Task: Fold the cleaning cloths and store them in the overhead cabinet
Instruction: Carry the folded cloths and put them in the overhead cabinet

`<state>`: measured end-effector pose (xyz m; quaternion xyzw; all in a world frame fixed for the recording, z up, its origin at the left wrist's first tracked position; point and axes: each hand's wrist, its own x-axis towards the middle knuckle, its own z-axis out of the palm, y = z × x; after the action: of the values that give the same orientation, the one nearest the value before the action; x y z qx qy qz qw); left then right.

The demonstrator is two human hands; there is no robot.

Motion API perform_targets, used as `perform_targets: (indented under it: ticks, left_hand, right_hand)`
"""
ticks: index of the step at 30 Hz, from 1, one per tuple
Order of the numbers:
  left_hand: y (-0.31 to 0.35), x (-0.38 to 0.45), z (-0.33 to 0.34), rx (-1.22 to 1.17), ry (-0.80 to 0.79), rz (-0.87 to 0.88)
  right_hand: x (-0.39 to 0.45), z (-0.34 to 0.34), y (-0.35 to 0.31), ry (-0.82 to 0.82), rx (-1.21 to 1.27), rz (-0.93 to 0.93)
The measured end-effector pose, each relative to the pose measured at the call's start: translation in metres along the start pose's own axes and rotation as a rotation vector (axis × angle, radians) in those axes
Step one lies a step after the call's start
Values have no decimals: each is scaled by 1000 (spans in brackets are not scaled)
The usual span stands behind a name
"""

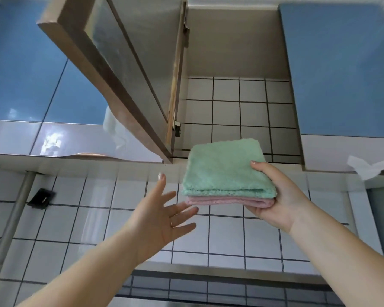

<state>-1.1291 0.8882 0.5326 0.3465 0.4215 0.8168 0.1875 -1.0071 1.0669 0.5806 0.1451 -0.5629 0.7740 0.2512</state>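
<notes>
Fingers (256, 210) pinch the folded cloths (224, 173); left hand (162, 218) spread, holding nothing

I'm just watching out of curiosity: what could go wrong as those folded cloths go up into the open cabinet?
1. Only the right hand grips the stack; the pink cloth under the green cloth might slip out.
2. The open cabinet door hangs close by; the left hand could bump it.

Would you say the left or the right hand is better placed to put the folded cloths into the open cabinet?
Right, I'd judge. The right hand already grips the stacked green cloth and pink cloth just below the open cabinet. The left hand is open, holds nothing, and sits lower beside the stack.
</notes>
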Motion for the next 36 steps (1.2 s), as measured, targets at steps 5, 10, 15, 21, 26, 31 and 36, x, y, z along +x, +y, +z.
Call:
perform_targets:
  ticks: [5, 10, 15, 21, 26, 31, 36]
  left_hand:
    - [17, 28, 40, 109, -86, 110]
    - [39, 82, 76, 251, 34, 287]
    - [66, 141, 91, 275, 121, 383]
    - [78, 191, 99, 358, 216, 357]
    - [74, 209, 95, 403, 290, 300]
    - [77, 206, 89, 818, 360, 321]
    - [80, 195, 80, 1379, 405, 421]
  right_hand:
    - [22, -10, -20, 30, -81, 20]
    - [67, -15, -57, 48, -298, -14]
    - [109, -29, -79, -12, -594, -86]
    - [153, -42, -72, 88, -1290, -554]
    - [181, -51, -58, 102, -1714, -547]
    - [188, -49, -52, 92, -1943, -434]
    - [183, -49, -54, 69, -1924, -456]
